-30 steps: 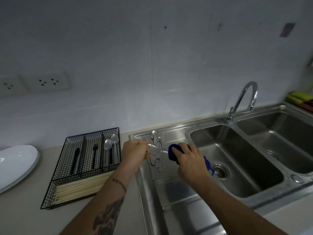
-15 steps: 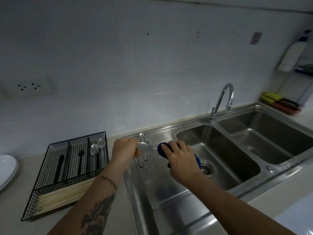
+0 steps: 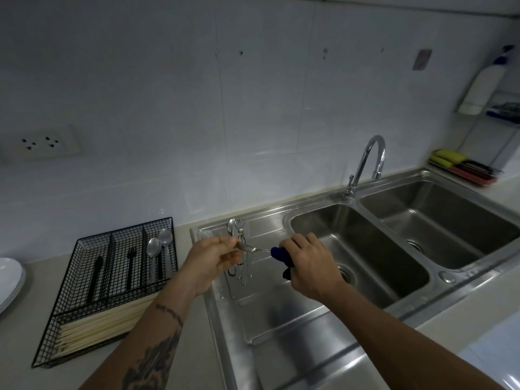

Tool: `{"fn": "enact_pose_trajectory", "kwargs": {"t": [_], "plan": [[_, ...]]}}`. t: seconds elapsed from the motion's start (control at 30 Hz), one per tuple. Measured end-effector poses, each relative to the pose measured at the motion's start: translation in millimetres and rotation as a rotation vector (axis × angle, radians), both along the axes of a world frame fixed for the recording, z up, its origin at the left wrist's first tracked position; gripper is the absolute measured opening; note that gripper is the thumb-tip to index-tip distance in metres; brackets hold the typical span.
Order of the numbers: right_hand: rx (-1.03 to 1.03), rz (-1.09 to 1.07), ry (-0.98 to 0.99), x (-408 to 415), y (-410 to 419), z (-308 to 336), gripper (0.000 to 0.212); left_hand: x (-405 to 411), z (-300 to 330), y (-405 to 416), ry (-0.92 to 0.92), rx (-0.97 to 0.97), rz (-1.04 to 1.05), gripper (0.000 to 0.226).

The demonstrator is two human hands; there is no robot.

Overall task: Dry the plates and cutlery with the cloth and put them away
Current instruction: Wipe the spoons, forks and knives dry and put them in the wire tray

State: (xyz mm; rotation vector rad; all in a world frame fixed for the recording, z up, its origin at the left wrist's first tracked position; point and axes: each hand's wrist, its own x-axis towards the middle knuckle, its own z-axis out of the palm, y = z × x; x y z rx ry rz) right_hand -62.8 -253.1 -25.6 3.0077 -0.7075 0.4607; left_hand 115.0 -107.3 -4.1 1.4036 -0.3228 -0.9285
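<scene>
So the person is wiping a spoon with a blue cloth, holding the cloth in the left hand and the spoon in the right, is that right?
Not quite: the hands are swapped. In the head view the left hand pinches the spoon, and the right hand grips the blue cloth around its handle.

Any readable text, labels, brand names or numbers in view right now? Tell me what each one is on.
No text reads clearly in this view.
White bottle on the wall shelf: no label legible, too blurred.
Patch on the wall tile: blurred, no words made out.
Tattoo band on the left forearm: may be lettering, too small to read.
Wall socket: no markings visible.
</scene>
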Motion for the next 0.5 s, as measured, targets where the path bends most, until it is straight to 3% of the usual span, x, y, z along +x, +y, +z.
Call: {"fn": "enact_pose_trajectory", "kwargs": {"t": [0.27,0.37,0.5], "plan": [[0.071,-0.076,-0.261,5,10,-3,0.066,-22,-4,-14,-0.302,0.042,0.195,0.016],[0.027,-0.007,-0.32,11,29,-4,0.065,-26,-2,-27,-0.2,0.034,0.268,0.018],[-0.046,0.091,-0.243,6,30,-23,0.066,-26,5,-35,0.068,-0.039,0.299,0.015]]}}
